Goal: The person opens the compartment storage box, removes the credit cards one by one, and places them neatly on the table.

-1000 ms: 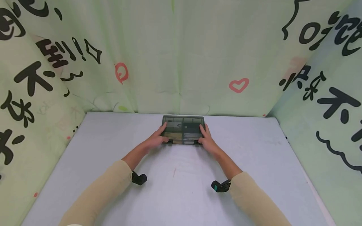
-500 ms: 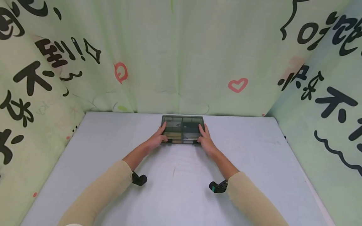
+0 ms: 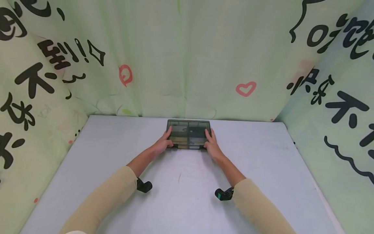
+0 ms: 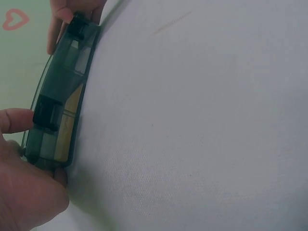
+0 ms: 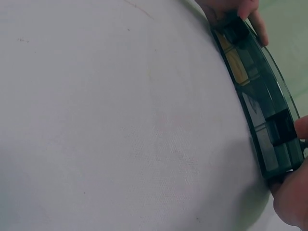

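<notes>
A dark translucent compartment box [image 3: 188, 134] sits at the far middle of the table, its lid apparently down. My left hand [image 3: 160, 145] grips its left end, fingers over the lid and thumb near the front edge. At the other end, my right hand [image 3: 214, 148] holds the box the same way. In the left wrist view, the left thumb touches a black latch [image 4: 48, 113] on the front side. The right wrist view shows the right thumb at another latch [image 5: 281, 127]. Pale and yellowish flat contents show through the walls; their kind is unclear.
The white table [image 3: 187, 195] reaches from the near side to the curtain [image 3: 187, 58] just behind the box. More printed curtain hangs along the left and right sides. Black wrist devices [image 3: 144, 186] jut inward from both sleeves.
The right forearm and its wrist device have drifted slightly left. Both hands keep their hold, and the box stays in nearly the same place.
</notes>
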A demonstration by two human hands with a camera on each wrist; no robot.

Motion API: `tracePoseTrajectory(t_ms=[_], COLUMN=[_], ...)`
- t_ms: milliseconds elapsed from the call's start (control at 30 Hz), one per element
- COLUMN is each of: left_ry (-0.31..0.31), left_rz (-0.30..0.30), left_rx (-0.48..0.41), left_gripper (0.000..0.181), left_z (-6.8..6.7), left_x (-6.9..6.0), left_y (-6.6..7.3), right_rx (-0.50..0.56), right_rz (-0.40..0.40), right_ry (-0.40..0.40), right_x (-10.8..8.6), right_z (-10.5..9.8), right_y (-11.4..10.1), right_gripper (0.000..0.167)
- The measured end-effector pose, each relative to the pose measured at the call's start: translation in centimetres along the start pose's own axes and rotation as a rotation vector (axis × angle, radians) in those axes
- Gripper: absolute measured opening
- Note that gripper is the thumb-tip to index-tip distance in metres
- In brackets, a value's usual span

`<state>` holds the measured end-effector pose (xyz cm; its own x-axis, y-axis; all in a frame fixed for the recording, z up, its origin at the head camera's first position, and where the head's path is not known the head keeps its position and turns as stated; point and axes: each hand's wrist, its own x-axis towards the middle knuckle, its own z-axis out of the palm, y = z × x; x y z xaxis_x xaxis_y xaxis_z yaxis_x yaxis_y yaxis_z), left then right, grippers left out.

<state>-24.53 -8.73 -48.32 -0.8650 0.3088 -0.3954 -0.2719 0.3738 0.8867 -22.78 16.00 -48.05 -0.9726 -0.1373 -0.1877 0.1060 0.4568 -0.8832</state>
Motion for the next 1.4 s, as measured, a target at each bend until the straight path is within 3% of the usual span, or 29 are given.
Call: tracePoseTrajectory(t_ms=[167, 267, 400, 500, 633, 1100, 1400], left_ry=[0.005, 0.009, 0.004, -0.003, -0.011, -0.001, 0.006], left_rz=[-0.001, -0.002, -0.015, -0.032, -0.018, -0.010, -0.007], left_rx=[-0.008, -0.016, -0.022, -0.019, -0.011, -0.016, -0.015], left_gripper=[0.088, 0.088, 0.088, 0.088, 0.088, 0.089, 0.089], left_z=[-0.1, -0.2, -0.2, -0.3, -0.3, 0.0, 0.1], left_x=[-0.1, -0.1, -0.2, -0.3, -0.4, -0.1, 0.2], left_y=[0.0, 0.1, 0.2, 0.0, 0.0, 0.1, -0.1], right_rx=[-0.020, -0.152, -0.198, -0.099, -0.085, 0.010, 0.004], right_rz=[-0.007, -0.056, -0.079, -0.043, -0.011, 0.014, 0.043], right_ry=[0.023, 0.034, 0.006, -0.056, -0.099, -0.116, -0.129], right_x=[0.3, 0.1, -0.1, -0.2, -0.2, -0.1, 0.2], right_z=[0.3, 0.4, 0.2, -0.1, -0.5, -0.8, -0.9], right_y=[0.4, 0.8, 1.3, 1.4, 1.1, 1.0, 0.9], right_gripper=[0.074, 0.075, 0.078, 0.081, 0.084, 0.080, 0.076])
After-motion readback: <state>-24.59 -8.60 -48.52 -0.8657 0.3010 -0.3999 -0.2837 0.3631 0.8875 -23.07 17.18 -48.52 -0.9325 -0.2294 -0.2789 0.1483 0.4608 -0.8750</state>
